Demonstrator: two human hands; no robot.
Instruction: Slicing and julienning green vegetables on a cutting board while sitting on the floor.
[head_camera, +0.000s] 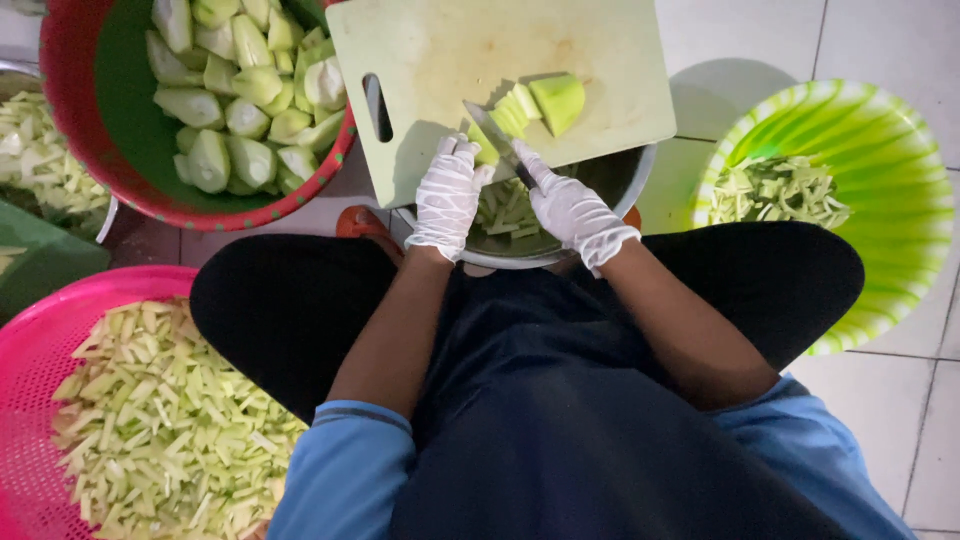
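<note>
The peeled pale green fruit piece (556, 100), likely green mango though the view cannot confirm it, lies on the pale green cutting board (450, 50), with several slices (512, 112) already cut from its near end. The board's far edge is cut off by the top of the frame, and its near edge rests over a metal bowl (640, 180) that is mostly hidden by the board and the hands; pale cut strips show inside it. The knife (492, 132) shows only its blade; the handle is covered by the right hand (572, 212).

At upper left a red basin with a green inside (110, 150) holds many peeled halves of the same fruit. A pink basket (40, 330), cut off at the lower left, is heaped with thin pale strips. A green and white striped basin (890, 200) on the right holds a small pile of strips. More strips lie in a container at the far left edge, too cropped to make out.

Both hands wear white gloves. The right hand is closed around the knife handle, forefinger stretched along the blade's back, the blade lying on the board beside the slices. The left hand (447, 197) rests at the board's near edge, fingers curled, fingertips touching a small slice; whether it pinches that slice cannot be told.
</note>
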